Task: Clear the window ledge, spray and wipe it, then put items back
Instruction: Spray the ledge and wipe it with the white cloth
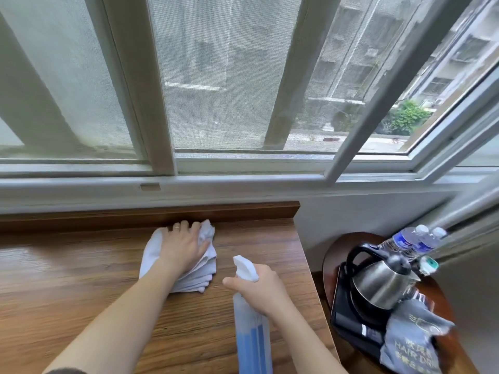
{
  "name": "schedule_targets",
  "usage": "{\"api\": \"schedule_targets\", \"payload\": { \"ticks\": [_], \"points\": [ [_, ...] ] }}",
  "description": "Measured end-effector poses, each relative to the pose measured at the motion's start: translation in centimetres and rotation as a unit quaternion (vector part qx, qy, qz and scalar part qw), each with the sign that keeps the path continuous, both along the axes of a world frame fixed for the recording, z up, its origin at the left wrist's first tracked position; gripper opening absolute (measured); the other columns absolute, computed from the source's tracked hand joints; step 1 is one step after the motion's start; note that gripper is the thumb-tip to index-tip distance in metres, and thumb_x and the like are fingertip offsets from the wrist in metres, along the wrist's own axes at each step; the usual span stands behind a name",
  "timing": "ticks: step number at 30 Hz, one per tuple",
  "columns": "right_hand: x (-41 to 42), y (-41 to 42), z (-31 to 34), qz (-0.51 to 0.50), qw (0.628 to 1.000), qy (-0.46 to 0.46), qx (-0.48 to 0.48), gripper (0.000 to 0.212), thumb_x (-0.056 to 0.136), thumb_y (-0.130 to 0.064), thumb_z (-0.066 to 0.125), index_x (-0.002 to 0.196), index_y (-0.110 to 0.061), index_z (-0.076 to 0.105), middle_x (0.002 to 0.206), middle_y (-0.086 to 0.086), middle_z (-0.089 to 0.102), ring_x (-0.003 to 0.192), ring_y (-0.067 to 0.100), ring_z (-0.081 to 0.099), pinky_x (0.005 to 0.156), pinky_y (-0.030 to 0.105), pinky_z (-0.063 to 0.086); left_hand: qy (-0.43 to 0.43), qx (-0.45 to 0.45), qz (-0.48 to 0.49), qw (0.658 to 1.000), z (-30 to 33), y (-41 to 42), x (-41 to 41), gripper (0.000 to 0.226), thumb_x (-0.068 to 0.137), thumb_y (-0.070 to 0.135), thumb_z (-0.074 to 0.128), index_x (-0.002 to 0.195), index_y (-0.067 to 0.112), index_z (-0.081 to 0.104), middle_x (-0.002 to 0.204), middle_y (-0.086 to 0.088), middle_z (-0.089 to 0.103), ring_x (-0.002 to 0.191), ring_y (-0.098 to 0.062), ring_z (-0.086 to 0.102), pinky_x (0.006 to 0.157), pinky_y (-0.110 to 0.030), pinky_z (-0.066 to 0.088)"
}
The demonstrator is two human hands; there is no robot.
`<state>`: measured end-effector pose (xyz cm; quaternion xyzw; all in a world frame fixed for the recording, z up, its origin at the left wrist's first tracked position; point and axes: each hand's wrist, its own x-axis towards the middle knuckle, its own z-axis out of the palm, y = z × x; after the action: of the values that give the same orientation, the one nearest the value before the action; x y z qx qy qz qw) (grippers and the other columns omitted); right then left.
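A white cloth (186, 263) lies on the brown wood-grain ledge (81, 279). The spray bottle (251, 319), lower centre, holds blue liquid; the steel kettle (383, 282) has a black handle.

A hotel room is suggested: an electric kettle (383, 282) on a black tray (348, 319), two water bottles (413, 242) and a hair-dryer bag (413, 344) are set on a round side table (332, 255) beside a screened window (224, 76)
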<state>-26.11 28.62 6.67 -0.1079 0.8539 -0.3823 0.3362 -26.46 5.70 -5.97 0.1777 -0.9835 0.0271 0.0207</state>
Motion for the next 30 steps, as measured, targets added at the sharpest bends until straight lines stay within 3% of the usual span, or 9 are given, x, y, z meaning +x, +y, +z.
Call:
{"api": "schedule_targets", "payload": {
  "ticks": [3,8,15,19,21,25,30],
  "points": [
    [-0.1,0.6,0.1,-0.010,1.000,-0.003,0.015,0.035,0.071,-0.055,0.070,0.071,-0.026,0.050,0.066,-0.009,0.049,0.063,0.008,0.045,0.062,0.030,0.036,0.005,0.006,0.012,1.000,0.0,0.5,0.8,0.047,0.080,0.051,0.067,0.097,0.008,0.066,0.080,-0.018,0.062,0.070,-0.037,0.059,0.062,-0.044,0.044],
    [-0.2,1.7,0.5,-0.018,0.999,-0.005,0.028,0.033,0.072,-0.054,0.071,0.077,-0.025,0.056,0.071,-0.007,0.055,0.068,0.010,0.051,0.065,0.031,0.039,0.018,0.011,-0.003,1.000,-0.1,2.3,3.8,0.052,0.079,0.054,0.042,0.092,0.009,0.064,0.077,-0.015,0.060,0.067,-0.036,0.059,0.061,-0.043,0.046],
    [0.2,3.2,0.7,-0.007,0.999,-0.010,0.032,0.035,0.071,-0.055,0.071,0.079,-0.023,0.061,0.076,-0.006,0.061,0.076,0.013,0.058,0.069,0.032,0.045,0.054,0.007,0.010,0.998,-0.3,4.5,7.7,0.052,0.074,0.056,0.041,0.089,0.012,0.064,0.075,-0.011,0.060,0.064,-0.034,0.060,0.059,-0.038,0.048],
    [0.7,4.0,0.9,-0.004,0.999,-0.007,0.032,0.057,0.073,-0.054,0.073,0.102,-0.005,0.068,0.092,0.002,0.071,0.088,0.018,0.066,0.079,0.037,0.053,0.050,0.004,0.022,0.999,-0.3,5.5,9.1,0.052,0.074,0.056,0.041,0.092,0.013,0.064,0.076,-0.009,0.061,0.066,-0.032,0.060,0.059,-0.039,0.048],
    [0.9,4.2,1.1,-0.001,0.999,-0.003,0.032,0.061,0.074,-0.052,0.074,0.111,-0.003,0.066,0.090,0.001,0.069,0.085,0.016,0.064,0.087,0.042,0.054,0.055,0.001,0.025,0.998,-0.4,5.9,9.6,0.051,0.075,0.055,0.042,0.092,0.012,0.064,0.076,-0.009,0.060,0.065,-0.032,0.060,0.059,-0.039,0.048],
    [1.0,4.3,1.3,-0.010,0.999,-0.013,0.033,0.060,0.076,-0.049,0.075,0.112,-0.003,0.066,0.088,-0.002,0.066,0.080,0.012,0.058,0.084,0.039,0.054,0.056,0.002,0.024,0.998,-0.6,5.9,9.9,0.052,0.077,0.056,0.041,0.092,0.012,0.064,0.076,-0.009,0.059,0.065,-0.032,0.059,0.059,-0.039,0.048],
    [1.1,4.0,2.0,-0.027,0.998,-0.026,0.047,0.048,0.078,-0.047,0.076,0.108,-0.012,0.065,0.102,0.005,0.071,0.084,0.013,0.060,0.092,0.041,0.053,0.060,0.007,0.012,0.998,-1.0,5.2,9.6,0.050,0.077,0.057,0.041,0.091,0.014,0.064,0.076,-0.007,0.059,0.066,-0.031,0.059,0.059,-0.036,0.045]
  ]
}}
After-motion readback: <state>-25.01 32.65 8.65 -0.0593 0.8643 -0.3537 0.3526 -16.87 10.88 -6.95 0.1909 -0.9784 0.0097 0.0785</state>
